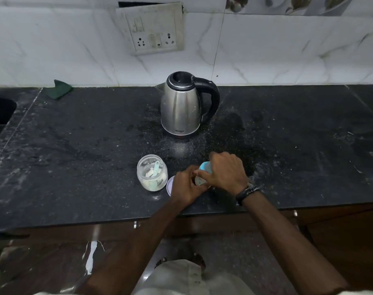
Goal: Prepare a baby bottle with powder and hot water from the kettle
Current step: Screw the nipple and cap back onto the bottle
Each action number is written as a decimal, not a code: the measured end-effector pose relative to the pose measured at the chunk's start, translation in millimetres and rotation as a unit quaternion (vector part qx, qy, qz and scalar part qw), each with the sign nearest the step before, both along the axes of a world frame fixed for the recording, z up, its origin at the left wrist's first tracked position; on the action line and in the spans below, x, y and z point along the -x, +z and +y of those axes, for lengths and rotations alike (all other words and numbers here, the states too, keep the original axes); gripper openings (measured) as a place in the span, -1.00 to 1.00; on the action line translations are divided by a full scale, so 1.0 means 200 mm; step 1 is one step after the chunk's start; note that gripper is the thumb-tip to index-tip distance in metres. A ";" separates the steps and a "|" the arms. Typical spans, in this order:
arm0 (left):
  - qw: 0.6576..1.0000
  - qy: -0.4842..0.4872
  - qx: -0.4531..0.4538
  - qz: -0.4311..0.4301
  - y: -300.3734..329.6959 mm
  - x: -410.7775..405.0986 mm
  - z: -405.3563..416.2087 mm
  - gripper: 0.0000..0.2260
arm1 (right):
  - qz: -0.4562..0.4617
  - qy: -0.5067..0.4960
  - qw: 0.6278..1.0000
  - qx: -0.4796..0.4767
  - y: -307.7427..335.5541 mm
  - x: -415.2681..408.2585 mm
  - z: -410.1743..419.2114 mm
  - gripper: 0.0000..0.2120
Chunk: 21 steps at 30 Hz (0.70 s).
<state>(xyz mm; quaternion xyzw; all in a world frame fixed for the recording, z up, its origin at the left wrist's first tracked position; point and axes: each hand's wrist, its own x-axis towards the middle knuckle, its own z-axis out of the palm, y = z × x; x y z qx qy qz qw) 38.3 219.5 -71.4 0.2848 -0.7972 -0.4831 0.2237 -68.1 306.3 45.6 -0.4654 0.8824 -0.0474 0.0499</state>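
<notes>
A dark stone surface carries a steel kettle, lid shut, handle turned right. Nearer the person than the kettle and a little left stands an open powder jar with a scoop inside, its lid flat beside it. Just right of the jar, the baby bottle leans its blue cap toward the kettle. The left hand clasps its base; the right hand closes over its cap, seemingly twisting it.
</notes>
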 end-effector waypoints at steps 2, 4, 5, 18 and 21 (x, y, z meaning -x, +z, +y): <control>1.000 -0.012 -0.010 -0.001 0.00 0.00 -0.01 -0.56 | -0.006 0.056 0.998 -0.025 0.01 0.05 0.02 -0.49; 0.999 -0.020 -0.029 0.008 0.00 0.00 -0.01 -0.52 | -0.016 0.075 0.997 -0.006 -0.01 0.05 0.03 -0.53; 0.999 -0.020 -0.036 0.014 0.00 -0.01 -0.01 -0.51 | -0.020 0.070 0.997 0.012 -0.02 0.04 0.03 -0.54; 1.000 0.016 -0.025 0.005 -0.03 -0.01 0.05 -0.51 | 0.003 -0.092 0.993 0.075 -0.08 -0.04 -0.05 -0.43; 1.000 0.026 0.002 -0.012 -0.03 0.00 0.04 -0.45 | -0.002 -0.069 0.996 0.061 -0.07 -0.05 0.02 -0.27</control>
